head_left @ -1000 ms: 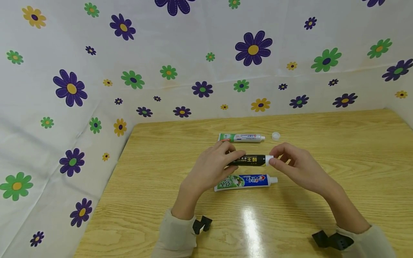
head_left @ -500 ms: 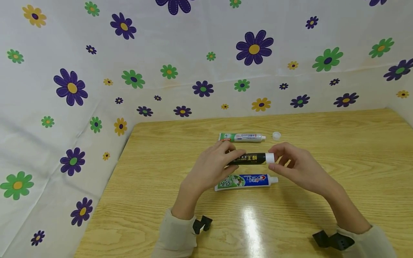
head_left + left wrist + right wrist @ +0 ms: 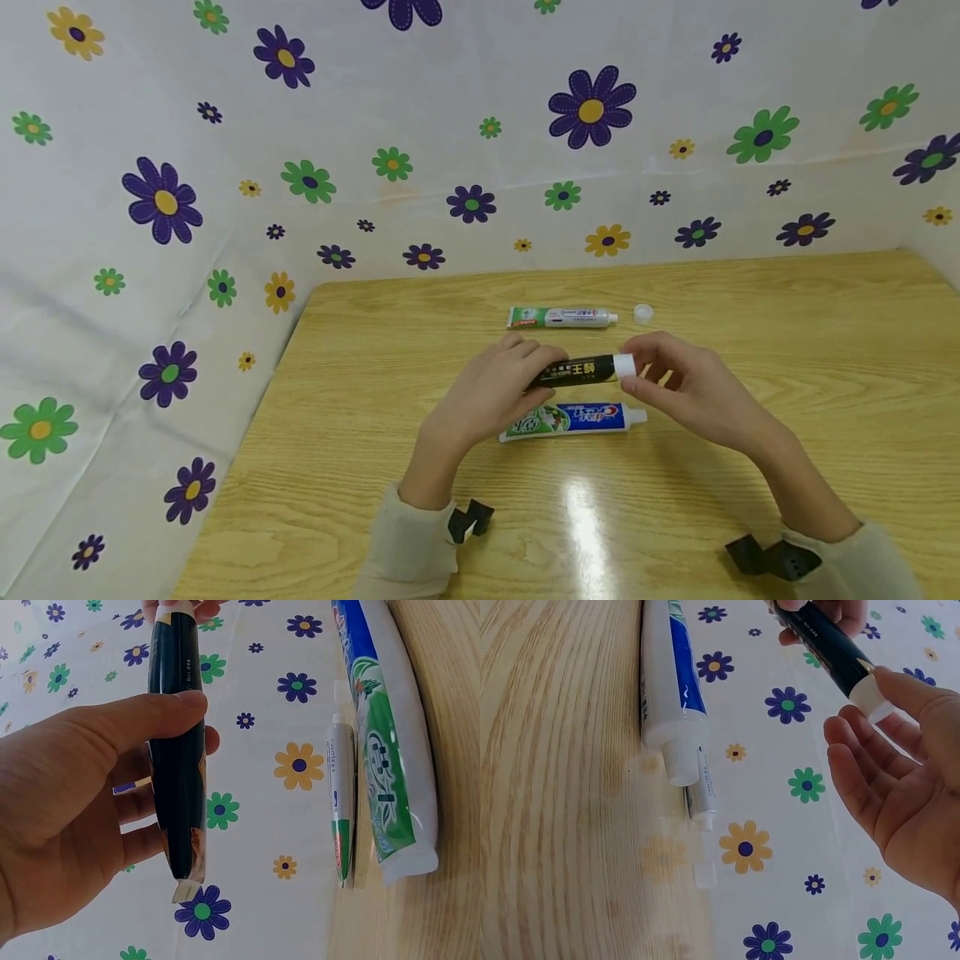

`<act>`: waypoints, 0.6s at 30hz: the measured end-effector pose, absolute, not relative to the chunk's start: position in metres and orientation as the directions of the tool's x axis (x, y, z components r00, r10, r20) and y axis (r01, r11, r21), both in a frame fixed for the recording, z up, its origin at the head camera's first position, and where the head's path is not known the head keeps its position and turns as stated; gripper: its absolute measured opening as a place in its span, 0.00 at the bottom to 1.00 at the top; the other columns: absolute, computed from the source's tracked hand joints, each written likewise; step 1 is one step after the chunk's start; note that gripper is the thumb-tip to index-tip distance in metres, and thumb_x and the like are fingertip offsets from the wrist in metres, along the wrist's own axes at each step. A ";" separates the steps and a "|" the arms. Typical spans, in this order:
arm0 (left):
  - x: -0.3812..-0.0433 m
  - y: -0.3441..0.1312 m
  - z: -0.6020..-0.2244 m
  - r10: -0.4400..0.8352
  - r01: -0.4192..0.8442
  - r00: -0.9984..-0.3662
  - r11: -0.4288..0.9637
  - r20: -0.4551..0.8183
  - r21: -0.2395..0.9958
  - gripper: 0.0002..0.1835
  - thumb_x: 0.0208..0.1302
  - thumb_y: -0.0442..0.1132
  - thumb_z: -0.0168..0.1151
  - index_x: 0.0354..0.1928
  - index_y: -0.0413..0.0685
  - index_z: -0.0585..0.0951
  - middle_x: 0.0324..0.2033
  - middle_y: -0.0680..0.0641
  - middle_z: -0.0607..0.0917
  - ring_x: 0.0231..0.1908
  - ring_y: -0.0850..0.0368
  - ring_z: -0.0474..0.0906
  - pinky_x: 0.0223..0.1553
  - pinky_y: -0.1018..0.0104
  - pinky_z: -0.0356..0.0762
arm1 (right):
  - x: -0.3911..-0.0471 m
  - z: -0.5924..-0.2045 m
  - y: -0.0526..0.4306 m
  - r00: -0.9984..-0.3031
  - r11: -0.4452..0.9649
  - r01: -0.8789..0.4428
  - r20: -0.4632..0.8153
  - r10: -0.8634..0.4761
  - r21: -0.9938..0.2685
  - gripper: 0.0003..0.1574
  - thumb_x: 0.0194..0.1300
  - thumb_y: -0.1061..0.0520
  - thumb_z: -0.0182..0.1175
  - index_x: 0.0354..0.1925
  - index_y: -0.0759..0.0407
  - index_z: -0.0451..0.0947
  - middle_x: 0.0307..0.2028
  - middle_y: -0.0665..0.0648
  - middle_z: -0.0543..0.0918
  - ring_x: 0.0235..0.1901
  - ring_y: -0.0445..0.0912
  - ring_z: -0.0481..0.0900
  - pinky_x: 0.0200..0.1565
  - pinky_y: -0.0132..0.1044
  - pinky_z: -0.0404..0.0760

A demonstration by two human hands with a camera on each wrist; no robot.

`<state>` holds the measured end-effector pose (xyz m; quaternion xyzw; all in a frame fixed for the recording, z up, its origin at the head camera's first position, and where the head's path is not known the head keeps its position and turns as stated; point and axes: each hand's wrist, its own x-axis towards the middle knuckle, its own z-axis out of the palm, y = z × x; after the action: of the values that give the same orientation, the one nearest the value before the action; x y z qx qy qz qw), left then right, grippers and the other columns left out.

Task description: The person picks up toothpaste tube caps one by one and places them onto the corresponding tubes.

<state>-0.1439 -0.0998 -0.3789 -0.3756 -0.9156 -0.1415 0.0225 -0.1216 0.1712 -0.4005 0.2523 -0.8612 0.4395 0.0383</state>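
My left hand (image 3: 491,383) grips a black toothpaste tube (image 3: 581,371) with gold lettering around its body, thumb on one side and fingers on the other. The tube's white cap (image 3: 624,366) points right, and my right hand (image 3: 693,387) pinches it between thumb and fingers. In the right wrist view the cap (image 3: 871,699) sits on the tube's end. The tube is held above the table, between two other toothpaste tubes. Nearer me lies a blue and green tube (image 3: 577,419) with its white cap on, partly overlapped by my left hand.
Farther back on the wooden table (image 3: 375,333) lies a white and green toothpaste tube (image 3: 562,317) with a bare nozzle. A loose white cap (image 3: 642,313) rests just right of it. A flower-print cloth (image 3: 450,142) hangs behind the table and along its left side.
The black tube's capped end has tilted slightly upward, and the right fingers have shifted their hold around the cap. The left hand keeps its grip; the tubes on the table stay put.
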 end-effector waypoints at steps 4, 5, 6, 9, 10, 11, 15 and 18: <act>-0.144 -0.100 -0.379 0.684 0.700 -0.711 0.669 0.163 0.249 0.22 0.67 0.43 0.66 0.61 0.52 0.76 0.50 0.51 0.83 0.53 0.54 0.75 0.54 0.59 0.76 | -0.121 -0.400 0.169 -0.867 0.478 -0.480 0.316 -0.385 -0.735 0.17 0.69 0.61 0.63 0.55 0.59 0.77 0.37 0.48 0.83 0.33 0.40 0.78 0.31 0.34 0.79; -0.144 -0.100 -0.379 0.685 0.703 -0.709 0.667 0.167 0.247 0.22 0.67 0.43 0.66 0.61 0.52 0.76 0.50 0.51 0.83 0.54 0.54 0.75 0.54 0.59 0.76 | -0.121 -0.400 0.169 -0.867 0.476 -0.481 0.321 -0.381 -0.736 0.16 0.69 0.61 0.62 0.55 0.59 0.78 0.37 0.48 0.83 0.33 0.40 0.77 0.31 0.34 0.79; -0.144 -0.099 -0.379 0.686 0.704 -0.708 0.667 0.168 0.242 0.22 0.67 0.43 0.66 0.61 0.52 0.76 0.50 0.51 0.83 0.54 0.54 0.75 0.54 0.59 0.76 | -0.120 -0.400 0.168 -0.868 0.475 -0.481 0.324 -0.377 -0.737 0.16 0.69 0.62 0.62 0.55 0.59 0.78 0.37 0.48 0.83 0.34 0.40 0.77 0.32 0.34 0.78; -0.144 -0.098 -0.379 0.687 0.705 -0.708 0.671 0.166 0.230 0.22 0.66 0.44 0.67 0.60 0.52 0.76 0.50 0.51 0.82 0.54 0.54 0.74 0.55 0.59 0.76 | -0.120 -0.400 0.167 -0.866 0.442 -0.478 0.323 -0.382 -0.759 0.15 0.69 0.64 0.61 0.53 0.59 0.77 0.35 0.50 0.83 0.31 0.41 0.77 0.29 0.33 0.78; -0.144 -0.098 -0.379 0.688 0.706 -0.707 0.672 0.165 0.225 0.22 0.65 0.44 0.68 0.59 0.51 0.76 0.50 0.50 0.82 0.54 0.53 0.74 0.55 0.59 0.75 | -0.120 -0.400 0.167 -0.863 0.424 -0.478 0.320 -0.391 -0.769 0.14 0.69 0.64 0.61 0.53 0.59 0.77 0.34 0.50 0.82 0.29 0.41 0.77 0.29 0.33 0.78; -0.144 -0.098 -0.380 0.687 0.705 -0.708 0.673 0.164 0.224 0.22 0.65 0.44 0.68 0.59 0.52 0.76 0.50 0.50 0.82 0.54 0.53 0.74 0.55 0.59 0.75 | -0.120 -0.400 0.166 -0.860 0.408 -0.477 0.317 -0.399 -0.779 0.13 0.70 0.64 0.60 0.52 0.59 0.76 0.33 0.51 0.81 0.28 0.41 0.77 0.28 0.32 0.78; -0.144 -0.099 -0.381 0.689 0.710 -0.704 0.669 0.175 0.223 0.22 0.63 0.44 0.70 0.57 0.52 0.76 0.48 0.50 0.82 0.50 0.54 0.73 0.52 0.60 0.75 | -0.120 -0.402 0.165 -0.846 0.356 -0.484 0.324 -0.423 -0.799 0.11 0.70 0.65 0.59 0.50 0.60 0.75 0.29 0.50 0.77 0.23 0.41 0.73 0.24 0.32 0.74; -0.144 -0.099 -0.381 0.688 0.711 -0.702 0.664 0.186 0.232 0.21 0.62 0.44 0.71 0.56 0.53 0.76 0.46 0.51 0.81 0.48 0.55 0.72 0.50 0.60 0.75 | -0.119 -0.403 0.163 -0.844 0.338 -0.496 0.353 -0.404 -0.800 0.10 0.69 0.67 0.59 0.48 0.60 0.75 0.28 0.50 0.75 0.22 0.41 0.71 0.23 0.33 0.71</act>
<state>-0.1443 -0.0993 -0.3810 -0.3839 -0.9111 -0.1444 0.0412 -0.1187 0.1634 -0.4030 0.2757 -0.8166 0.5051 0.0457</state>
